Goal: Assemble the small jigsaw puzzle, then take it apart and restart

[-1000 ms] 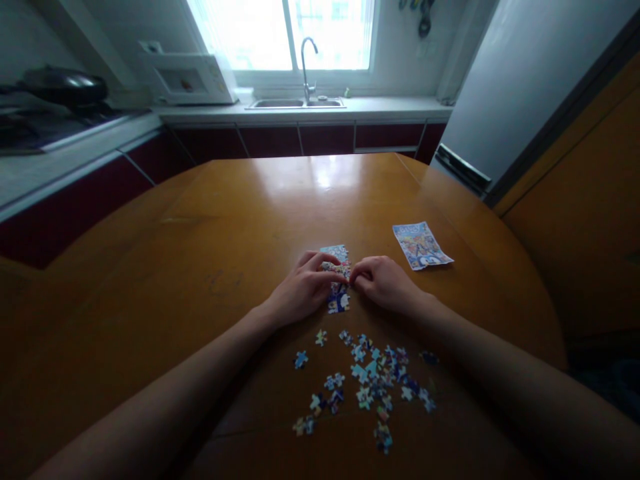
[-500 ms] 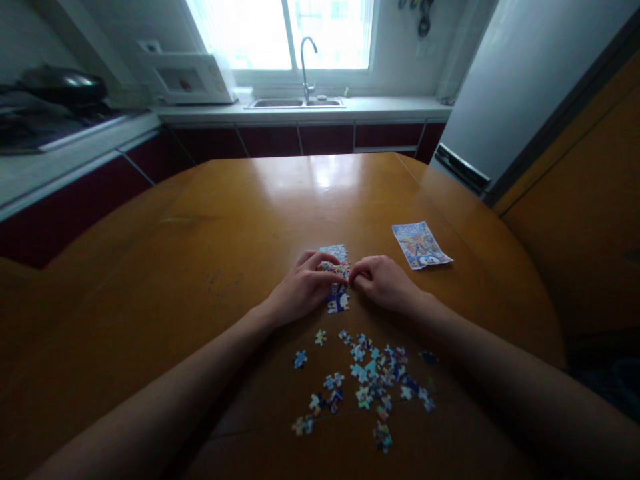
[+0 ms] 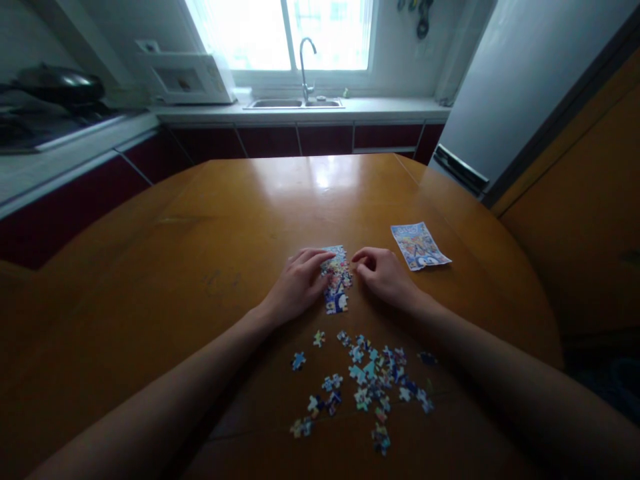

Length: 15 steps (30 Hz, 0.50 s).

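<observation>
A partly joined strip of colourful puzzle pieces (image 3: 337, 280) lies on the wooden table (image 3: 235, 220). My left hand (image 3: 296, 283) rests against its left edge, fingers stretched flat along it. My right hand (image 3: 381, 277) sits just right of the strip, fingers curled loosely, fingertips a little apart from the pieces; nothing shows in it. Several loose puzzle pieces (image 3: 367, 387) are scattered nearer to me, between my forearms. A printed picture card (image 3: 419, 245) lies to the right of my right hand.
Beyond the table's far edge runs a counter with a sink and tap (image 3: 305, 80) under a bright window. A microwave (image 3: 185, 79) and a pan (image 3: 60, 83) stand at the left. A grey fridge (image 3: 505, 87) stands at the right.
My two hands have drawn apart from the middle of the joined strip, uncovering more of it. The left fingers have flattened out; the right fingertips have lifted off the pieces.
</observation>
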Each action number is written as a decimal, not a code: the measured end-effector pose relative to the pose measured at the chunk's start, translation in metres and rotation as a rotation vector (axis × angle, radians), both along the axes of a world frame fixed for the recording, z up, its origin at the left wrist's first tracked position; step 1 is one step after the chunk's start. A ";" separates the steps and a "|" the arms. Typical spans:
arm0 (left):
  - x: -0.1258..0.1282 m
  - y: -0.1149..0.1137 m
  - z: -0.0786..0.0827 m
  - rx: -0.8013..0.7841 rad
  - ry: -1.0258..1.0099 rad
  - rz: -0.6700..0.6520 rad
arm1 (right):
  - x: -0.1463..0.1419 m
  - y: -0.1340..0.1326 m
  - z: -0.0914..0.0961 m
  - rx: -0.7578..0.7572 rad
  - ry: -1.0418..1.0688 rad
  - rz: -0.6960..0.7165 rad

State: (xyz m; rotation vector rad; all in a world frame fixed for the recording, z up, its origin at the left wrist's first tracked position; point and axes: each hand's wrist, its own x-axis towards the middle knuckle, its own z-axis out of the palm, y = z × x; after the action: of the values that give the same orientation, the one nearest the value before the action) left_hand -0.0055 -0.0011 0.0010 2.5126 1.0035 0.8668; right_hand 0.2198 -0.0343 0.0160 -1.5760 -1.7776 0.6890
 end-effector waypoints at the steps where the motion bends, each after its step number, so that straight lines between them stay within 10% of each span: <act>1: 0.000 0.001 -0.001 -0.006 -0.004 -0.005 | 0.000 0.000 0.001 -0.024 -0.020 0.003; 15: -0.001 -0.005 0.006 0.052 0.084 -0.205 | -0.007 -0.009 0.010 -0.077 -0.252 0.034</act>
State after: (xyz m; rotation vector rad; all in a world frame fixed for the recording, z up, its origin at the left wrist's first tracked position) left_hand -0.0062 -0.0062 0.0073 2.6569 0.7386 0.7412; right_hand 0.2131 -0.0430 0.0258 -1.7517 -1.9836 0.6019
